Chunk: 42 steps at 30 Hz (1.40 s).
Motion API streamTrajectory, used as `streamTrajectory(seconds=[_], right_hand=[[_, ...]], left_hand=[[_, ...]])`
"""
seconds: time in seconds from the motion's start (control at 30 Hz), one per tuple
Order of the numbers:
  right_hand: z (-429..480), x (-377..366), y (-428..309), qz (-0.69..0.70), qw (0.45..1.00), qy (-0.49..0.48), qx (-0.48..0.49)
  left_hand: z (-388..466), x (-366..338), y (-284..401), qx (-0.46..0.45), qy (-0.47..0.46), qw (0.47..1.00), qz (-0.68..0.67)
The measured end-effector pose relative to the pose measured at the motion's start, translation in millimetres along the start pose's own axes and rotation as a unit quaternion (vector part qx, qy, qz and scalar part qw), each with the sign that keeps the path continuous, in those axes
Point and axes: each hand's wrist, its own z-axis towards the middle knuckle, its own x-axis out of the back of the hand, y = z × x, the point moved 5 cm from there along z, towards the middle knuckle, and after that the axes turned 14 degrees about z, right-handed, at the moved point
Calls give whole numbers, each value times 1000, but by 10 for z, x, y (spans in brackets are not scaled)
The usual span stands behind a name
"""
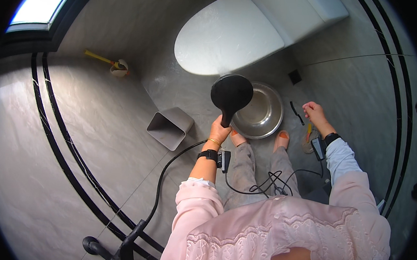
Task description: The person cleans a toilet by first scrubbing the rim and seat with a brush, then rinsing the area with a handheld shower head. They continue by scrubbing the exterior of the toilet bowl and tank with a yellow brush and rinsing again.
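My left hand [220, 130] is wrapped around the handle of a black hand shower [231, 94], held in front of the toilet's closed white lid [226, 33]. A faint spray appears between the shower and the lid's edge, and wet specks show on the lid. From the handle a black hose [161, 179] curves down to a wall fitting. Partly behind the shower, a stainless steel basin [275, 114] sits on the floor by my feet. My right hand [315, 114] hovers to the right with curled fingers and nothing visible in them, near a thin black tool [296, 112] on the floor.
A grey rectangular bin [171, 127] stands left of my left hand. A yellow-handled brush [101, 56] rests in a wall holder [120, 69]. Behind the basin is a dark square floor drain [295, 77]. Black cables [273, 181] hang between my wrist devices. Black pipe fittings [128, 245] jut out at lower left.
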Motion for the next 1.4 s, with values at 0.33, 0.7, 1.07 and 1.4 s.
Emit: streamTrajectory(seconds=[0.33, 0.7, 1.07, 1.4], right_hand=[[-105, -148, -207, -1, 1000, 11, -3], [19, -544, -189, -27, 999, -28, 12], [361, -533, -6, -24, 999, -38, 21], [995, 1010, 1502, -182, 980, 78, 19]], left_hand=[[28, 22, 68, -65, -34, 994, 78], [-186, 266, -547, 99, 69, 991, -66], [-13, -83, -263, 18, -7, 1000, 18], [81, -867, -594, 25, 29, 993, -111]])
